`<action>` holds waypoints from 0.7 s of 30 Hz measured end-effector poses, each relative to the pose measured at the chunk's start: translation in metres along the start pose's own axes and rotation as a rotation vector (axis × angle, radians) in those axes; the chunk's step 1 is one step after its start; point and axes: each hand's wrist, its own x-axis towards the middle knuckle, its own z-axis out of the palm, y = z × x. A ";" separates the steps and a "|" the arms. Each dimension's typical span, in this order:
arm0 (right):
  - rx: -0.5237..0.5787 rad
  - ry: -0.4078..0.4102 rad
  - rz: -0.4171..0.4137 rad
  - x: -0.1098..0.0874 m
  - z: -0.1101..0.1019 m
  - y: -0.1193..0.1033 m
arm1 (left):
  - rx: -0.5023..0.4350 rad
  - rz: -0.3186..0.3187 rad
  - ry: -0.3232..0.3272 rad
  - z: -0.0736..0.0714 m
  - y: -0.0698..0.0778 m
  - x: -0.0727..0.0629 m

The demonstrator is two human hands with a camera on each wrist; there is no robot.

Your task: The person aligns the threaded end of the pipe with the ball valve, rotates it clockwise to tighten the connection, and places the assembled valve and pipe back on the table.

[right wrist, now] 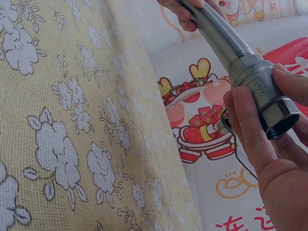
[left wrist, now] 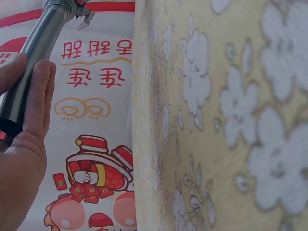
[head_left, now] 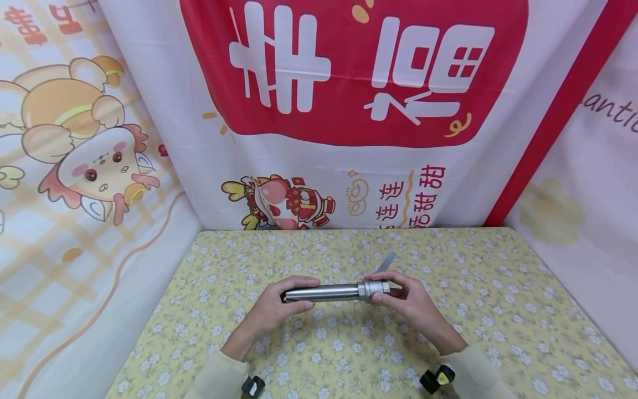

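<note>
A steel pipe (head_left: 331, 292) is held level above the table, its threaded end in a ball valve (head_left: 371, 289). My left hand (head_left: 279, 302) grips the pipe's far left end between thumb and fingers. On the valve body, my right hand (head_left: 406, 296) pinches with thumb and fingers. The valve's lever handle (head_left: 386, 261) sticks out away from me. In the right wrist view some thread shows where the pipe (right wrist: 224, 36) meets the valve (right wrist: 260, 86), whose outer hexagonal end is an open hole. The left wrist view shows the left hand (left wrist: 26, 144) around the pipe (left wrist: 38, 45).
A yellow flowered cloth covers the table (head_left: 339, 360) below both hands. A printed white and red curtain (head_left: 299, 183) hangs behind the table's back edge. Further printed cloths hang along the left (head_left: 89, 277) and right (head_left: 558, 260) sides.
</note>
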 end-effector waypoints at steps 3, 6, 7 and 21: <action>0.005 0.001 0.001 0.000 0.000 0.000 | -0.016 0.010 -0.009 0.000 0.000 0.000; 0.010 0.000 0.007 0.000 -0.001 0.000 | -0.062 0.018 -0.024 0.000 0.000 0.000; 0.010 -0.001 0.008 0.000 -0.001 0.000 | -0.080 0.018 -0.030 0.000 0.000 0.000; 0.016 -0.008 0.006 -0.001 -0.001 0.000 | -0.012 0.056 -0.005 0.002 0.001 -0.001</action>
